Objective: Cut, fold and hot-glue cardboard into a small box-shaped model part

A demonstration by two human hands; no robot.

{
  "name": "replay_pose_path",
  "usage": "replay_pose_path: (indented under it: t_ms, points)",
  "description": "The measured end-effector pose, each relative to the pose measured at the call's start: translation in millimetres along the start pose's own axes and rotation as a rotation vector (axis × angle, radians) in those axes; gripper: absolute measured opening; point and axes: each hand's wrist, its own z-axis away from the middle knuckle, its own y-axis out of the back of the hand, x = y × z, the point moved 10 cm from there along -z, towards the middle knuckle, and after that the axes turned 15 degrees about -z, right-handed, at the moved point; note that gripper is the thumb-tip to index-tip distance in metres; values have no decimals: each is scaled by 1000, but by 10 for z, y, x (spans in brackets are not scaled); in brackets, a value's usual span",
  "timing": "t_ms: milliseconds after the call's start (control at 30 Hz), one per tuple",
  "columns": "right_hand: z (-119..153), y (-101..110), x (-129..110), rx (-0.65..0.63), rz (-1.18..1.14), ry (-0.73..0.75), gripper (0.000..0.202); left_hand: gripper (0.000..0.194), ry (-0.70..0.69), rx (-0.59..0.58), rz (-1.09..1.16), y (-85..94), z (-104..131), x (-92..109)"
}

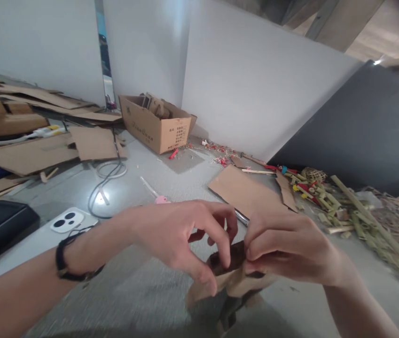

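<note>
A small brown cardboard piece (pixel 230 277), folded and dark on its inner side, is between my hands at the lower middle. My right hand (pixel 287 244) pinches its upper right edge between thumb and fingers. Over its left part is my left hand (pixel 188 234), thumb and fingers curved and apart, fingertips at the dark inner side; nothing is gripped between them. The lower part of the piece is blurred.
A cardboard box (pixel 160 126) holding scraps stands by the white panel. Flat cardboard (pixel 248 190) lies beyond my hands. At left are a phone (pixel 70 220), a black case (pixel 2 230), a cable (pixel 102 188) and cardboard sheets; bamboo pieces (pixel 357 220) heap up at right.
</note>
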Motion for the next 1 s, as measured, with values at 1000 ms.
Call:
replay_pose_path:
  t_ms: [1000]
  points:
    - [176, 25, -219, 128, 249, 75, 32, 43, 56, -239, 129, -293, -135, 19]
